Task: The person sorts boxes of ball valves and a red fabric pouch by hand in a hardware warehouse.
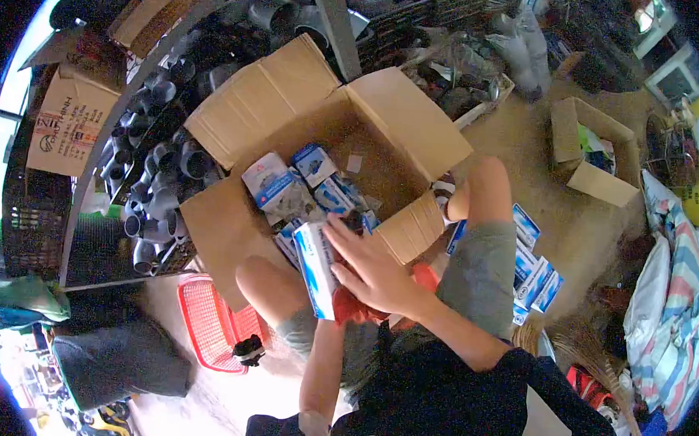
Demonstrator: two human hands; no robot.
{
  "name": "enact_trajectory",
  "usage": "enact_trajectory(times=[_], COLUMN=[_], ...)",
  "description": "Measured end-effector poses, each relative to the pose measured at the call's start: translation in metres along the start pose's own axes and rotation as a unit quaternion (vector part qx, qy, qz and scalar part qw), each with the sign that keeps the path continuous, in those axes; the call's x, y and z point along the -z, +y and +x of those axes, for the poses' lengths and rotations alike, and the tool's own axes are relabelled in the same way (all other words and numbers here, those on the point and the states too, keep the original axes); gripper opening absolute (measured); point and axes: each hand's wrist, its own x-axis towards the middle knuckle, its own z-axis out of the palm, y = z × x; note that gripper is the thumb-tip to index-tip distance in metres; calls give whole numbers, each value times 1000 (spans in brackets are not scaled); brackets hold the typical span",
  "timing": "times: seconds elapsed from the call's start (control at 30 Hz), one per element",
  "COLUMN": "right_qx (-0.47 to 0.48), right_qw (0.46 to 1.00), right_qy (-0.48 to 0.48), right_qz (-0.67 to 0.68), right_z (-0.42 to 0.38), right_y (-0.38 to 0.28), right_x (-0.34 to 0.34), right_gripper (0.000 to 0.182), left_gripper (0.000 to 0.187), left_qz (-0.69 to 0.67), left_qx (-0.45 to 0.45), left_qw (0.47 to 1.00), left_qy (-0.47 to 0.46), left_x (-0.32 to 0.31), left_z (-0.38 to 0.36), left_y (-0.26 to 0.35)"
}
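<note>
In the head view, a small blue-and-white cardboard box (316, 269) is held up over the near edge of a large open carton (291, 129). My left hand (345, 308) grips the box from below, its fingers mostly hidden by the box and a red cloth (359, 309). Across the side of the small box lies my right hand (374, 270), its fingers stretched out and touching it. Inside the carton are several similar blue-and-white boxes, among them a box (269, 182) at the left and another box (314, 164) behind.
Several blue-and-white boxes (538, 281) lie on the floor beyond my right knee. A red plastic basket (208, 321) stands at the left. A rack of dark pipe fittings (162, 172) borders the carton. A smaller open carton (599, 183) sits at the right.
</note>
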Motion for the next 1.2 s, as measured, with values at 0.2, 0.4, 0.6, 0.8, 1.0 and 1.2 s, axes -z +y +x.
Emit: enact_trajectory(times=[0.2,0.4,0.6,0.8,1.0,1.2], right_qx=[-82,-68,34,114,-55,-164], right_qw=[993,974,999,991,996,923], right_qy=[82,211,30,-76,46,193], right_qz=[19,45,14,-2,45,290], right_z=[-19,30,23,-7,-6,20], right_y=[27,44,-11,-29,7,40], right_x=[-25,-2,-9,-27,-32,-29], right_gripper=[59,49,51,52,40,39], left_gripper=[51,51,51,51,51,51], left_qz=[-17,-27,-53,-54,-78,-145], left_qx=[-30,40,29,-12,28,3], left_qw=[999,998,998,998,994,980], left_qy=[16,-40,-25,5,-66,-134], left_x=[14,-2,2,32,14,-9], left_z=[9,0,-3,-10,-3,7], left_y=[11,-1,-6,12,12,5])
